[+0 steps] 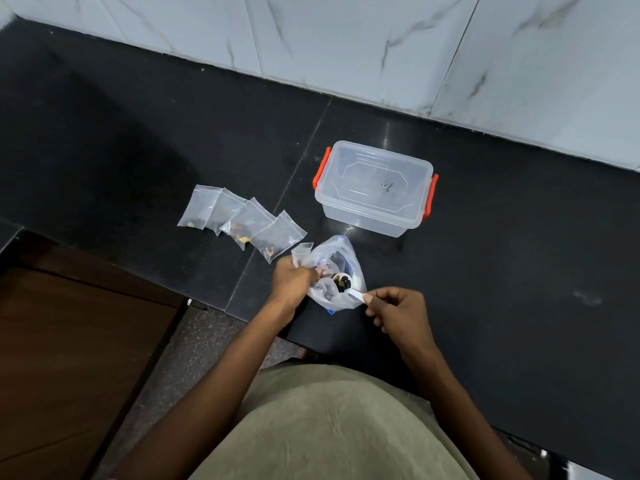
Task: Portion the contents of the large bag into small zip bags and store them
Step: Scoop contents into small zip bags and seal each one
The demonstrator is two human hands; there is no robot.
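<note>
A head-worn camera looks down at a black stone counter [485,271] backed by a white marbled wall [381,46].

At about ten o'clock from the hands, four small zip bags [242,221] lie flat in an overlapping row, each holding a few dark and yellowish bits. Bare counter stretches beyond them to the far left. Below the row, at eight o'clock, the counter's near edge steps down to a brown wooden surface [69,358].

The left hand [292,280] grips the rim of the large bag [341,271] together with another small clear bag [302,251], its fingers curled round the plastic. The large bag, thin and translucent, stands open near the counter's front edge, directly ahead of the person.

A white spoon [346,284] loaded with dark pieces sits in the bag's mouth. The right hand [398,311] pinches its handle between thumb and fingers.

At one o'clock, a clear lidded box with orange clips [375,187] sits well apart from the bag, close to the wall. Open counter runs from there to the right edge.
</note>
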